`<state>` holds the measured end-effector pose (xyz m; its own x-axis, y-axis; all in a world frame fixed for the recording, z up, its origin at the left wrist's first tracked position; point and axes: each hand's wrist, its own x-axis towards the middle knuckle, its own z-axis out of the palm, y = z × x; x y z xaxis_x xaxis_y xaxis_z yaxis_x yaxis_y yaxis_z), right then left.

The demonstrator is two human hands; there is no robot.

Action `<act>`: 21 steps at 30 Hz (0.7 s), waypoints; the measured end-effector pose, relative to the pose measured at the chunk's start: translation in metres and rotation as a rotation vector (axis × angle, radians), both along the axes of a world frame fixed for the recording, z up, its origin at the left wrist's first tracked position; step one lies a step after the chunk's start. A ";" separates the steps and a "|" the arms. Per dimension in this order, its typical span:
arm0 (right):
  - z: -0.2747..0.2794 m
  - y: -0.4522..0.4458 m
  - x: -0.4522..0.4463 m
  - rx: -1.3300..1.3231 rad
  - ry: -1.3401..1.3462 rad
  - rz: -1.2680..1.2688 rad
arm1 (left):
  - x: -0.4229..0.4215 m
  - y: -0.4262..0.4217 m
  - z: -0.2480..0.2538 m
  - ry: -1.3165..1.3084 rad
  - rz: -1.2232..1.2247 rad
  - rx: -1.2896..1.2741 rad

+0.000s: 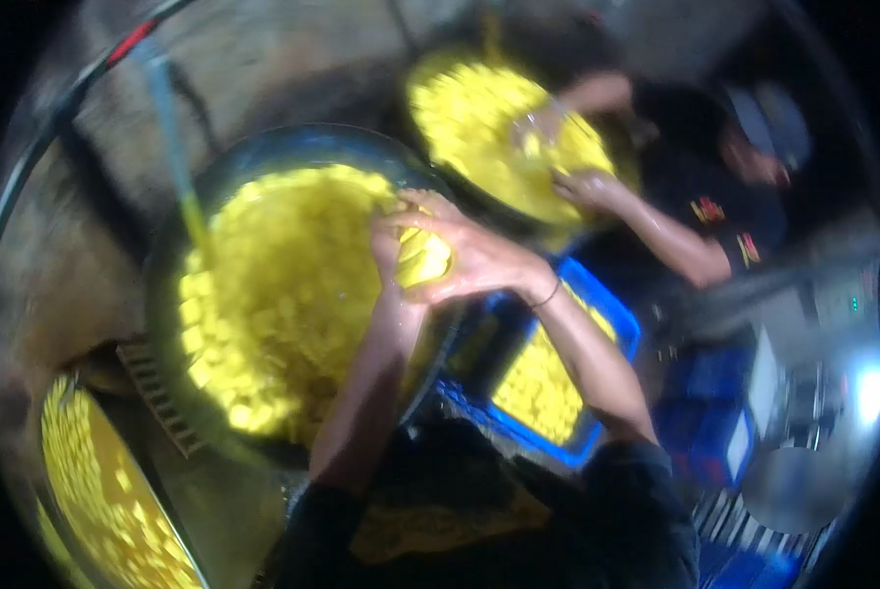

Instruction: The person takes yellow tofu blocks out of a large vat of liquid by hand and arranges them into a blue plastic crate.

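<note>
Between my two hands is a small stack of yellow tofu pieces (424,257), held over the right rim of a big dark round vat (293,142). My left hand (389,257) closes on the stack from the left, and its fingers are partly hidden. From the right, my right hand (474,257) wraps round the same pieces, fingers curled over the top. Below them, the vat holds yellowish liquid with many yellow tofu blocks (204,339) crowded along its edge and blurred under the surface.
Right of the vat stands a blue crate (597,270) with yellow pieces inside. A co-worker (695,187) has both hands in a second vat (440,177) of yellow blocks. Another container (116,481) of yellow pieces is at lower left. A pale pole (170,128) leans into the big vat.
</note>
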<state>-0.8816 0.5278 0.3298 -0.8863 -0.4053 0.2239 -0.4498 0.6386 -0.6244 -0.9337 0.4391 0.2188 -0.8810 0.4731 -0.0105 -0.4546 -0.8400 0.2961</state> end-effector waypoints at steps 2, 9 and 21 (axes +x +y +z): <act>0.010 0.045 0.048 -0.142 -0.071 -0.069 | 0.045 0.036 0.034 -0.064 -0.214 0.001; -0.093 0.168 0.283 -0.997 -0.478 -1.057 | 0.236 0.180 -0.063 -0.076 -0.707 -0.660; -0.311 0.287 0.387 -0.434 -1.049 -1.580 | 0.399 0.230 -0.288 1.798 -0.864 -1.288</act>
